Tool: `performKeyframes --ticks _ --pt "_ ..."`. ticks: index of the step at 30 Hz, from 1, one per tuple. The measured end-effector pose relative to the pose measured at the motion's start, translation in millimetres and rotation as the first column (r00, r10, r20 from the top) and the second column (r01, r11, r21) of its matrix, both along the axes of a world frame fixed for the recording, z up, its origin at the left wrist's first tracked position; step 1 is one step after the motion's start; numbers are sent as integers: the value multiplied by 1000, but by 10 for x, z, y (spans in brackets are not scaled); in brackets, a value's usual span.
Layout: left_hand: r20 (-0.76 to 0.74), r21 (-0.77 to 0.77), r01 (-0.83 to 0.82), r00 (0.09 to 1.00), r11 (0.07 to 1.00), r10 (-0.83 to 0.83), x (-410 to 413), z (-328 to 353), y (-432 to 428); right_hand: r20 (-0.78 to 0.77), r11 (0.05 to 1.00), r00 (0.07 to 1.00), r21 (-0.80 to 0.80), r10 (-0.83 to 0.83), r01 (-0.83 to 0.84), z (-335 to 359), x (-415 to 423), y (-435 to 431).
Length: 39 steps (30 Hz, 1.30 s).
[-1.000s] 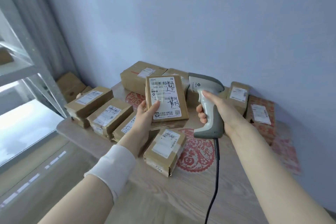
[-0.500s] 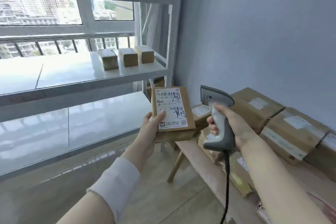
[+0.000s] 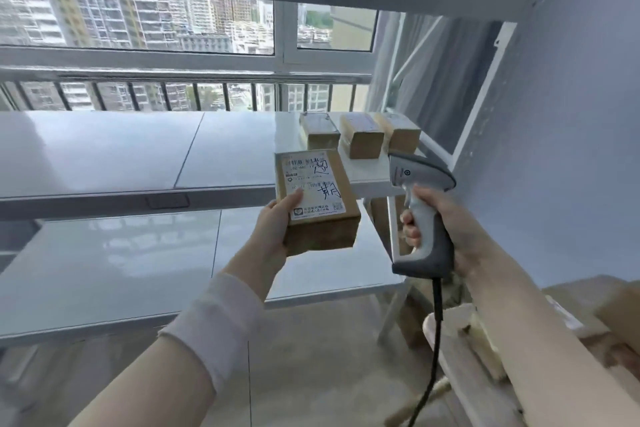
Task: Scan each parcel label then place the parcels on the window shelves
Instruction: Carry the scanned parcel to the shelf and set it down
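Note:
My left hand (image 3: 273,232) grips a small brown parcel (image 3: 317,204) from below, its white label with barcode and handwriting facing me. My right hand (image 3: 436,222) holds a grey barcode scanner (image 3: 420,215) by its handle, the black cable hanging down. The parcel sits just in front of the white window shelf (image 3: 138,156). Three brown parcels (image 3: 360,137) stand in a row at the shelf's right end, behind the held parcel.
A lower white shelf (image 3: 138,270) runs beneath the upper one. The shelf frame's upright (image 3: 485,80) rises at the right beside a blue wall. A wooden table edge (image 3: 460,350) with cardboard boxes (image 3: 620,305) shows at the bottom right. Window and railing lie behind the shelves.
My view has swung left from the table of parcels to the window shelves. The held parcel and the scanner have come closer to the upper shelf.

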<state>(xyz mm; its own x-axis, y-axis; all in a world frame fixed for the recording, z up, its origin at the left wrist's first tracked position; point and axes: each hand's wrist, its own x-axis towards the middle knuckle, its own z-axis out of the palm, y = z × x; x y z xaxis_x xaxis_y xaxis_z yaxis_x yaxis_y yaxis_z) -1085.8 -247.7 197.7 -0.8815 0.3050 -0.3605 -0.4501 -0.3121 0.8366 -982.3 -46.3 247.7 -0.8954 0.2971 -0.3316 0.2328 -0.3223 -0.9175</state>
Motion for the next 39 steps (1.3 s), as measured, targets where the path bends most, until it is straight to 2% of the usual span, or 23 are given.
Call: performKeyframes --ticks 6,16,23,26,36,38,39 --pt "125 7 -62 990 998 60 -944 0 -147 62 993 991 -4 118 -118 -87 -1142 -27" --pt "170 -50 48 985 998 -39 -2271 -155 -117 8 992 992 1 126 -126 -96 -2530 -214" --pt "136 -132 -33 989 991 51 -2709 -446 38 13 994 994 -3 106 -106 -126 -2943 -149" --pt "154 -102 -33 987 994 49 -2865 -619 78 36 991 991 -10 132 -131 -180 -3046 -103" --pt "128 -156 -37 990 987 58 -2832 -424 95 31 981 981 -24 193 -192 -232 -3258 -49" --pt "93 -224 -75 991 972 97 -2828 -410 78 29 979 979 -35 203 -202 -232 -3297 -48" --pt "51 -305 -91 992 948 112 -2806 -370 56 30 978 978 -41 208 -207 -228 -3313 -49"
